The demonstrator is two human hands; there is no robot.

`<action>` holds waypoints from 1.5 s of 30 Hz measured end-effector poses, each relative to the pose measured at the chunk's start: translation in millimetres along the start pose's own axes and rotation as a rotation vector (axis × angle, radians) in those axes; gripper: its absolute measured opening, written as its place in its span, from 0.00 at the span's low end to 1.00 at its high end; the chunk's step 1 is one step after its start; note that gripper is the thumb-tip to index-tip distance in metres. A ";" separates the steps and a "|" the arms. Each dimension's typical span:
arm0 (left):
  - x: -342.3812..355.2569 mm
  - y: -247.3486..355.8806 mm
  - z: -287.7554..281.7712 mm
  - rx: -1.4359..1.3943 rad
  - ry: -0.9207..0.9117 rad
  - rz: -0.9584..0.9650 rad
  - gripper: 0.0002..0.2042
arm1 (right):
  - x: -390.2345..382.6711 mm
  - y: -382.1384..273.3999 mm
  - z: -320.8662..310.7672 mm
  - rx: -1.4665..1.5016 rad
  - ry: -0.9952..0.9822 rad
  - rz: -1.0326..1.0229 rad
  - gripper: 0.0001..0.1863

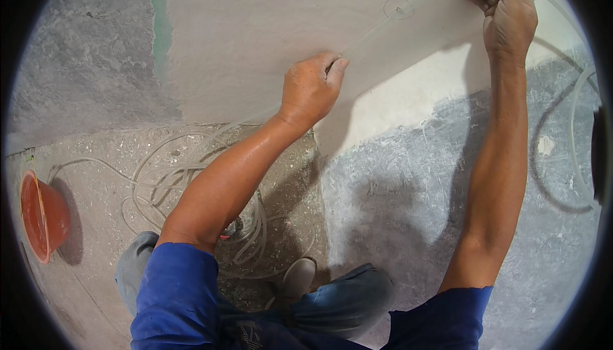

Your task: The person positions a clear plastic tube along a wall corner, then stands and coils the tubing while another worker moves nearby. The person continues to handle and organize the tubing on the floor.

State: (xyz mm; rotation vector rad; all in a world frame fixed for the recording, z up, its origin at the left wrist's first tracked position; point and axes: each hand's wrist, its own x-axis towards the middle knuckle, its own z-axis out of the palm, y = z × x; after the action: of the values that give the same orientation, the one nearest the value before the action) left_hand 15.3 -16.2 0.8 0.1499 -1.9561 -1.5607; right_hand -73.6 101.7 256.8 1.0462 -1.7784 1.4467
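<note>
A clear flexible tube point(377, 29) runs along the pale wall between my two hands. My left hand point(312, 87) is closed round it, thumb pressed on the forefinger, close to the wall. Higher up and to the right, my right hand point(507, 11) pinches the same tube between thumb and fingers. Past the right hand the tube bends down and hangs in a loop along the right side. Behind the stretch between my hands, a small circle mark point(399, 9) with a dark spot in it shows on the wall.
Loose coils of tubing point(169, 174) lie on the speckled floor by my left forearm. At the far left is an orange-red bucket point(54, 216) with a tube leading toward it. Grey rough wall point(396, 190) lies below the white part, near my knee. A shoe point(299, 277) stands near the wall.
</note>
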 end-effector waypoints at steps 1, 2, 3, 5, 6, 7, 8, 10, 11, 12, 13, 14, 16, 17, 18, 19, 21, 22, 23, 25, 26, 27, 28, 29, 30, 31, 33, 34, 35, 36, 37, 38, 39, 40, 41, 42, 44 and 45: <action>-0.2 0.8 -0.2 -0.003 -0.007 -0.010 0.14 | 0.0 -0.1 -0.3 -0.001 0.003 0.002 0.17; -0.2 0.4 0.4 -0.001 -0.003 0.001 0.14 | -0.4 -0.4 -0.4 -0.004 0.002 0.003 0.17; 0.1 -1.0 0.3 0.002 0.002 0.012 0.14 | -0.8 -0.5 0.6 -0.003 -0.001 0.004 0.17; 0.2 -3.9 0.9 0.008 0.012 0.026 0.14 | -1.1 -0.7 1.7 -0.005 -0.003 0.006 0.17; 0.2 -4.7 1.5 0.008 0.016 0.030 0.14 | -0.9 -1.1 1.4 -0.010 -0.002 0.006 0.17; 0.1 -5.1 1.8 0.009 0.019 0.035 0.14 | -0.8 -1.4 1.2 -0.015 -0.001 0.006 0.17; -0.1 -4.9 1.8 0.009 0.017 0.032 0.14 | -0.9 -1.8 1.5 -0.016 0.003 0.006 0.17; -0.4 -3.3 0.8 0.010 0.013 0.028 0.14 | -1.3 -1.9 2.3 -0.018 0.011 0.005 0.17; -0.4 -1.9 0.1 0.010 0.005 0.017 0.14 | -1.6 -1.9 2.2 -0.020 0.009 0.005 0.17; -0.3 -0.2 -1.0 0.009 -0.003 0.007 0.14 | -2.0 -2.1 2.1 -0.023 0.006 0.004 0.17; -0.3 0.6 -1.6 0.009 -0.010 -0.004 0.14 | -2.3 -2.2 2.1 -0.025 0.003 0.004 0.17; -0.1 -0.1 -1.2 0.010 -0.009 0.004 0.14 | -2.2 -2.1 1.9 -0.024 0.003 0.005 0.17; 0.2 -2.6 -0.8 0.014 -0.003 0.018 0.15 | -2.0 -1.7 2.3 -0.019 0.001 0.007 0.17; 0.1 -2.8 -1.0 0.019 0.002 0.025 0.15 | -2.5 -1.6 2.4 -0.019 -0.007 -0.008 0.17; 0.0 -2.8 -0.9 0.023 0.005 0.031 0.15 | -3.5 -1.6 2.1 -0.021 -0.013 -0.023 0.17; -0.2 -2.9 -0.8 0.027 0.008 0.038 0.15 | -4.1 -1.5 1.9 -0.023 -0.020 -0.037 0.17; 0.2 -3.5 -0.6 0.025 0.000 0.028 0.15 | -3.0 -2.0 2.1 -0.029 -0.007 -0.009 0.16; 0.3 -3.7 -0.5 0.023 -0.004 0.023 0.15 | -2.5 -2.6 2.1 -0.033 -0.001 0.006 0.16; 0.1 -3.8 -0.3 0.019 0.001 0.025 0.15 | -2.5 -3.3 2.3 -0.034 -0.001 0.004 0.16; -0.1 -4.0 0.2 0.009 0.009 0.031 0.15 | -3.2 -4.4 3.0 -0.036 -0.003 0.000 0.16; -0.1 -4.4 0.4 0.011 0.007 0.031 0.15 | -3.2 -4.5 2.9 -0.032 -0.006 0.002 0.16; 0.0 -4.9 0.7 0.014 0.005 0.030 0.15 | -3.0 -4.4 2.9 -0.028 -0.010 0.003 0.15; 0.1 -5.2 0.9 0.016 0.003 0.030 0.15 | -2.9 -4.3 2.8 -0.025 -0.014 0.004 0.15; 0.0 -4.7 0.7 0.020 0.001 0.028 0.14 | -3.0 -4.0 2.6 -0.026 -0.013 0.001 0.15; -0.2 -3.8 0.2 0.023 -0.002 0.026 0.14 | -3.1 -3.6 2.5 -0.026 -0.013 -0.003 0.15; -0.2 -3.5 0.1 0.027 -0.005 0.024 0.14 | -3.1 -3.0 2.3 -0.027 -0.012 -0.006 0.15; 0.0 -4.6 0.4 0.033 0.005 0.045 0.14 | 0.3 -1.1 0.2 -0.019 -0.012 0.035 0.15; 0.2 -5.2 0.5 0.036 0.011 0.056 0.13 | 1.4 -1.0 -0.2 -0.015 -0.011 0.055 0.15; 0.2 -6.0 0.7 0.035 0.012 0.057 0.13 | 0.6 -1.1 0.3 -0.016 -0.013 0.038 0.15; 0.3 -6.7 1.4 0.034 0.012 0.058 0.13 | -1.3 -2.1 1.6 -0.019 -0.014 0.020 0.15; 0.3 -6.9 1.7 0.032 0.013 0.060 0.13 | -2.7 -2.9 2.4 -0.021 -0.015 0.002 0.14; 0.2 -6.5 1.5 0.033 0.011 0.059 0.13 | -3.1 -3.5 2.4 -0.027 -0.014 0.003 0.14; -0.1 -5.8 0.8 0.034 0.010 0.057 0.13 | -3.5 -3.6 2.7 -0.031 -0.013 0.003 0.14; -0.3 -5.6 0.3 0.037 0.009 0.056 0.13 | -3.7 -3.5 3.0 -0.034 -0.013 0.004 0.14; -0.2 -5.9 0.2 0.038 0.009 0.055 0.13 | -4.1 -2.4 3.0 -0.023 -0.024 -0.015 0.14; -0.1 -5.9 0.4 0.039 0.008 0.054 0.13 | -4.6 -0.9 2.5 -0.013 -0.035 -0.033 0.14; 0.1 -5.5 0.4 0.042 0.010 0.058 0.13 | -5.0 -0.5 2.5 -0.007 -0.047 -0.054 0.15; -0.1 -5.2 0.4 0.044 0.012 0.064 0.13 | -5.6 -1.4 2.7 -0.011 -0.047 -0.056 0.15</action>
State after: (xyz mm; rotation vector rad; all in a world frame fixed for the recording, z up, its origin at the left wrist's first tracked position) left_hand 13.7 -17.4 -3.9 0.1135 -1.9680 -1.4737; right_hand -69.5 100.0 252.2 1.1236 -1.7741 1.3874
